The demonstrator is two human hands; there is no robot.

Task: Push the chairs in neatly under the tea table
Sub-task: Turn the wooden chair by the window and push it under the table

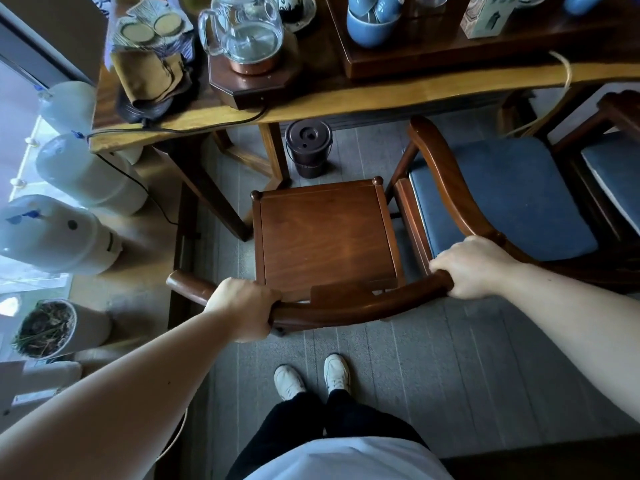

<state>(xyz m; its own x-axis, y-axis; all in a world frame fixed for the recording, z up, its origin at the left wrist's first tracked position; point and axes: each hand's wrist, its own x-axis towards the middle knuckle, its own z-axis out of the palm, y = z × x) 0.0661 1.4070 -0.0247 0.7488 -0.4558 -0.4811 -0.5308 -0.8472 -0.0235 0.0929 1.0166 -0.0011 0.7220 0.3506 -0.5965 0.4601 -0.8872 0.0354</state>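
While gripped by both hands (242, 311): chair (325, 237).

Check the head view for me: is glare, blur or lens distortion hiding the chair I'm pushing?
Head view: daylight washes out the white jugs at left; wide-angle bending curves the table edge; the wooden chair and both hands, left hand and right hand, are sharp and evenly lit.

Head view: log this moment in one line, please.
stage: chair not yet under | left hand: gripping backrest | right hand: gripping backrest | wooden chair: seat clear of tea table
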